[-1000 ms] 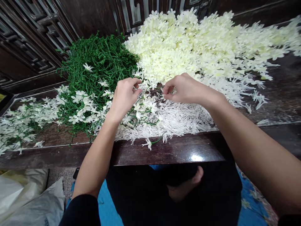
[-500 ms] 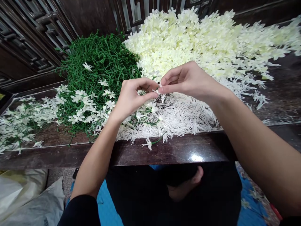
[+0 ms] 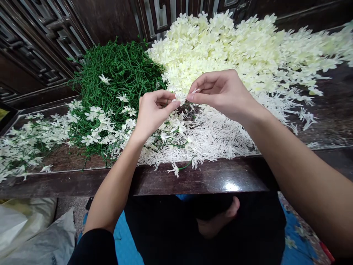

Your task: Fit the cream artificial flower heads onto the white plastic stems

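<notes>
My left hand (image 3: pixel 151 112) pinches a white artificial flower (image 3: pixel 180 96) by its edge between thumb and fingertips. Facing it from the right, my right hand (image 3: pixel 222 90) is closed in a pinch on a thin white stamen piece (image 3: pixel 195 91), its tip showing above the thumb. A narrow gap lies between the flower and my right thumb. Below both hands spreads a heap of white stamen strands (image 3: pixel 220 132). Beyond them rises a large pile of cream-white flower heads (image 3: pixel 220 48). Green plastic stems (image 3: pixel 118 70) are heaped behind my left hand.
Stems with white flowers on them (image 3: pixel 41 136) lie along the left of the dark wooden bench (image 3: pixel 204 176). One flowered stem (image 3: pixel 175 169) hangs over its front edge. A carved wooden back (image 3: pixel 107 18) stands behind. Pale sacks (image 3: pixel 46 235) sit on the floor at lower left.
My hands have drawn slightly apart, the left moving a little left. The white flower now shows openly between them, and the thin white piece shows at my right fingertips.
</notes>
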The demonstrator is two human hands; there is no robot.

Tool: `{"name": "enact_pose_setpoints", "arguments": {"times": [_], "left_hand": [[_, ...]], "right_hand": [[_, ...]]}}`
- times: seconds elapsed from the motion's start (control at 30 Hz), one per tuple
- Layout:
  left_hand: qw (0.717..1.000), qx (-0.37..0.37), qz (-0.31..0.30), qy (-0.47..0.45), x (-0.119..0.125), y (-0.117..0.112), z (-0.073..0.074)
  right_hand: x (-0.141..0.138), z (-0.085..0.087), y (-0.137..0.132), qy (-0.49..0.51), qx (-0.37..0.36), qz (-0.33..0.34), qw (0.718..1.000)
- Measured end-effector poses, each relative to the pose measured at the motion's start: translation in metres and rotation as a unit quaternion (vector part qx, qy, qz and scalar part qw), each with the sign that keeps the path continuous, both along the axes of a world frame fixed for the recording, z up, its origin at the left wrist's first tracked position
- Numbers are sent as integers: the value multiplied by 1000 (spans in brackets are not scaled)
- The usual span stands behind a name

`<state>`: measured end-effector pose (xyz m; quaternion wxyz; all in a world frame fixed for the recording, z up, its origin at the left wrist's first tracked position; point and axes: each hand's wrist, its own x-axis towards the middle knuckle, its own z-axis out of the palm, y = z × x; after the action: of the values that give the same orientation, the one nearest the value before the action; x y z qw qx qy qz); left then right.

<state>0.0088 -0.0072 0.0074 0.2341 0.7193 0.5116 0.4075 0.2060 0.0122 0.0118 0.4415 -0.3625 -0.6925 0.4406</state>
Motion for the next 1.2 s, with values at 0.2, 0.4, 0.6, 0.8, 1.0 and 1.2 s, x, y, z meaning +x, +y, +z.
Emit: {"name": "enact_pose_setpoints", "arguments": {"times": [0.2, 0.4, 0.6, 0.8, 1.0, 1.2], "left_hand": [[1000, -1, -17, -8, 1, -1, 2], [998, -6, -40, -40, 2, -1, 4], [998, 8, -57, -36, 1, -1, 6], [998, 19, -54, -18, 0, -1, 6], [997, 14, -72, -26, 0, -2, 10], [998, 22, -52, -2, -1, -2, 9]], "right_hand": [[-4, -1, -3, -16, 28, -2, 999], [-6, -3, -3, -7, 29, -38, 999], [-7, -4, -3, -7, 38, -32, 999], [-6, -2, -5, -14, 36, -7, 999], [-6, -1, -6, -21, 42, -3, 999], [-4, 0, -6, -52, 44, -7, 998]]}}
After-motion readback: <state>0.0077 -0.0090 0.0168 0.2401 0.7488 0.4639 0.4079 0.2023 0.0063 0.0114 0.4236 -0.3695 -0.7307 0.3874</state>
